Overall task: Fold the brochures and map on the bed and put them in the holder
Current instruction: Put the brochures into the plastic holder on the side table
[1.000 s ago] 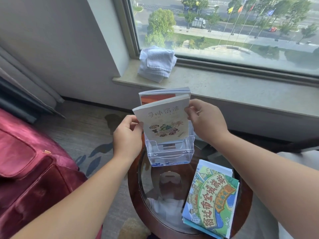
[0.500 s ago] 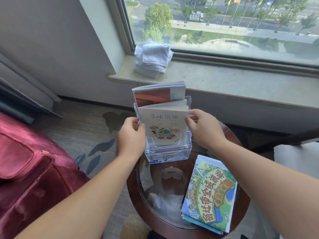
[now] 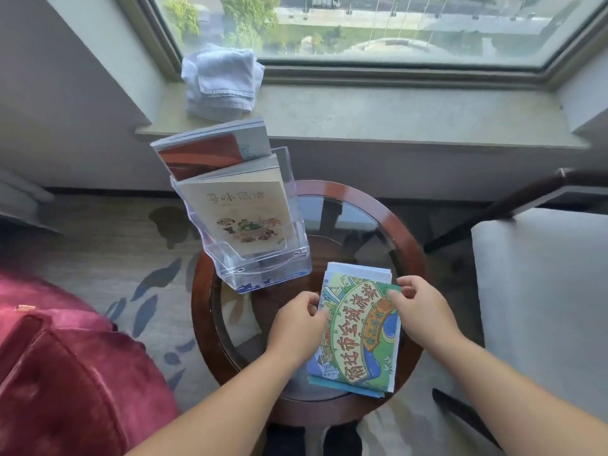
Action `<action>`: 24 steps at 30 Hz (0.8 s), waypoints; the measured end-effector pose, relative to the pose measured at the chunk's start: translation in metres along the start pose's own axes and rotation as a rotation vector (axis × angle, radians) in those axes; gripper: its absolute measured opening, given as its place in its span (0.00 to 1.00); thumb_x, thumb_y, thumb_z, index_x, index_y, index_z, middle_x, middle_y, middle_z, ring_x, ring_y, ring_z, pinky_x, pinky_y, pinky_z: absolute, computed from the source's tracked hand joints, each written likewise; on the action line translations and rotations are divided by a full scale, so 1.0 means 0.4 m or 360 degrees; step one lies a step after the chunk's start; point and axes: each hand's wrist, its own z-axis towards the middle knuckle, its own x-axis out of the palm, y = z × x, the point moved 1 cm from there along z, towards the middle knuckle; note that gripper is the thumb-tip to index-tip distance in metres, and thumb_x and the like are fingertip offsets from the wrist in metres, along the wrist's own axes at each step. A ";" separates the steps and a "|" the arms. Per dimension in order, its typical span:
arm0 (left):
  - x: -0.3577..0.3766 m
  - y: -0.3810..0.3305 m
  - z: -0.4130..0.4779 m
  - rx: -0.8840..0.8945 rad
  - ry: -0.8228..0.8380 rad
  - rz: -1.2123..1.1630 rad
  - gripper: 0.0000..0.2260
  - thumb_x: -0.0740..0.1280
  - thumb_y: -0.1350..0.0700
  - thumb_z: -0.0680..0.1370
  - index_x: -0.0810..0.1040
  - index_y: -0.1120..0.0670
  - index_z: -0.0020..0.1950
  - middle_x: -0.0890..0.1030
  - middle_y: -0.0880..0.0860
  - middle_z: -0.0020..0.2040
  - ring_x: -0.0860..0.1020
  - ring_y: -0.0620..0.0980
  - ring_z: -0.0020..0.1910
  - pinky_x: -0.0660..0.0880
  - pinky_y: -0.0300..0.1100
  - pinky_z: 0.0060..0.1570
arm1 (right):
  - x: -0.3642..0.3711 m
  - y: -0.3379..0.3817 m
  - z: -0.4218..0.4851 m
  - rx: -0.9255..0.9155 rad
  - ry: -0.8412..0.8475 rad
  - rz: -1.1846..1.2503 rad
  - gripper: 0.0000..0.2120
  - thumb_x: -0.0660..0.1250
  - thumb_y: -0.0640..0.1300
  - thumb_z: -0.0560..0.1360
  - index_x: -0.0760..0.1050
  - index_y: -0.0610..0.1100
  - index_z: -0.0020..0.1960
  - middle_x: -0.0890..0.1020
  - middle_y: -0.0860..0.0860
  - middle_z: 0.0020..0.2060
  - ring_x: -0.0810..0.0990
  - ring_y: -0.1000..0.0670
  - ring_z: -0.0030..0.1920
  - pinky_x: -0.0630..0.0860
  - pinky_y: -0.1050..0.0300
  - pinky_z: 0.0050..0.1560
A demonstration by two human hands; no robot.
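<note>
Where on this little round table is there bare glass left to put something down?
Bare glass shows on the round table at the far right, between the clear holder and the rim. The near side is crowded: the folded map lies there, with the left hand and right hand at its edges.

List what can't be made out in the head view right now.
- Items under the green map: covered by it; count unclear.
- Grip of left hand and right hand: fingertips hidden behind map edges.
- Red brochure in clear holder: lower part hidden by beige brochure.
</note>
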 end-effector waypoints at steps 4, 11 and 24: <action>0.080 0.009 0.028 -0.0087 0.0137 0.0226 0.12 0.63 0.50 0.78 0.75 0.48 0.60 0.78 0.48 0.54 0.78 0.48 0.50 0.78 0.48 0.50 | 0.028 -0.096 -0.011 0.0267 0.0098 -0.0007 0.23 0.66 0.53 0.78 0.67 0.47 0.70 0.77 0.48 0.63 0.78 0.55 0.44 0.76 0.55 0.40; 0.134 0.031 0.043 -0.0316 0.0114 0.0166 0.09 0.64 0.51 0.77 0.72 0.49 0.56 0.80 0.49 0.55 0.79 0.50 0.50 0.79 0.51 0.50 | 0.084 -0.134 -0.036 0.0416 0.0368 0.0378 0.14 0.68 0.51 0.77 0.72 0.49 0.61 0.82 0.54 0.54 0.82 0.51 0.51 0.81 0.47 0.53; 0.071 0.000 0.003 -0.0124 0.0098 -0.0483 0.06 0.69 0.58 0.77 0.73 0.52 0.49 0.85 0.46 0.46 0.83 0.45 0.45 0.81 0.52 0.48 | 0.048 -0.114 -0.040 0.0327 0.0123 0.0631 0.04 0.66 0.46 0.80 0.73 0.49 0.54 0.82 0.54 0.49 0.83 0.54 0.44 0.81 0.57 0.36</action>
